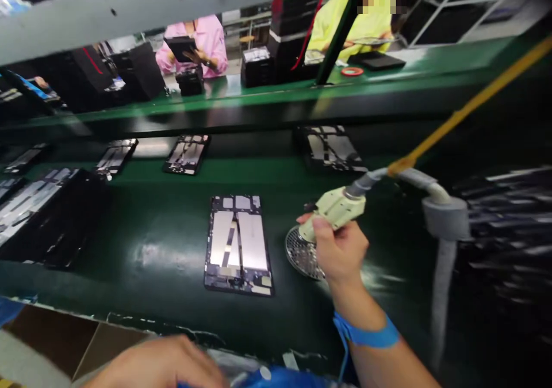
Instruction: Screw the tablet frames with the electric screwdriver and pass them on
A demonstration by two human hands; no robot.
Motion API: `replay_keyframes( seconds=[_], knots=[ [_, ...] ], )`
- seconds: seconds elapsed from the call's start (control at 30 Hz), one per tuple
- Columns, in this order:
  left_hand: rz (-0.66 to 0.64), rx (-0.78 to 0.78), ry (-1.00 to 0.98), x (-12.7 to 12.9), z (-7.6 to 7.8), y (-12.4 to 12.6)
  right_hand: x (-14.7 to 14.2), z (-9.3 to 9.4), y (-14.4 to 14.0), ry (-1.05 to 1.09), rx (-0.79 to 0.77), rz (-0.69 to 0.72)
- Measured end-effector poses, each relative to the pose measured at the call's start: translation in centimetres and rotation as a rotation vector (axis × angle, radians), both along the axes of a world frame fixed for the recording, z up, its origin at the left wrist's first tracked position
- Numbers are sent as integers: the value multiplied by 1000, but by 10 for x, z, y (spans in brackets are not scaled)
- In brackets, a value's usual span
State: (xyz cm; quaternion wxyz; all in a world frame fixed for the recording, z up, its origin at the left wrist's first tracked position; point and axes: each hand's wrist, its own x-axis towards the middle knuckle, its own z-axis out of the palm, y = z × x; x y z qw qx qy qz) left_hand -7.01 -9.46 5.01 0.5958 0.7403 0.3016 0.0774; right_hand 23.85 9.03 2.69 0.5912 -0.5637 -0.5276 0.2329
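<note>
My right hand (338,249) is closed around a pale power tool (335,208) just above a round metal mesh dish (302,254) on the glossy dark green desk (150,227). An opened tablet (238,244) lies just left of it. My left hand (159,365) sits blurred at the near edge; I cannot tell its grip. Across the line, two people work.

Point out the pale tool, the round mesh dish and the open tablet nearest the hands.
pale tool (338,207), head view, on its cream body above the thumb.
round mesh dish (299,254), head view, on its exposed left grid.
open tablet (238,243), head view, on its silver battery panel.
</note>
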Motion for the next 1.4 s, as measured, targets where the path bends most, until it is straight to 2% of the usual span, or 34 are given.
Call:
replay_keyframes(
  seconds=[0.07,0.13,0.2,0.27,0.33,0.4,0.57,0.87,1.1,1.3,1.4],
  knots=[
    [180,260,14,4,2,14,-4,5,-2,17,16,27],
    [342,635,83,13,-6,32,-7,8,-3,31,29,49],
    [390,912,164,22,-22,47,-7,9,-2,47,43,55],
    [397,1036,208,29,-38,57,-6,9,0,57,45,50],
    [416,1079,203,31,-50,61,-5,6,1,56,27,37],
    [417,1086,183,30,-55,62,-3,2,2,50,4,17],
    [395,1067,174,29,-49,65,-2,-5,5,37,10,15],
    [341,1136,206,25,-49,61,-9,3,0,44,93,69],
    [315,1133,244,24,-49,58,-11,7,-2,40,110,93],
    [399,1144,234,28,-60,49,-13,8,-4,37,112,88],
    [396,1173,231,29,-60,48,-11,10,-4,46,101,98]
  ],
)
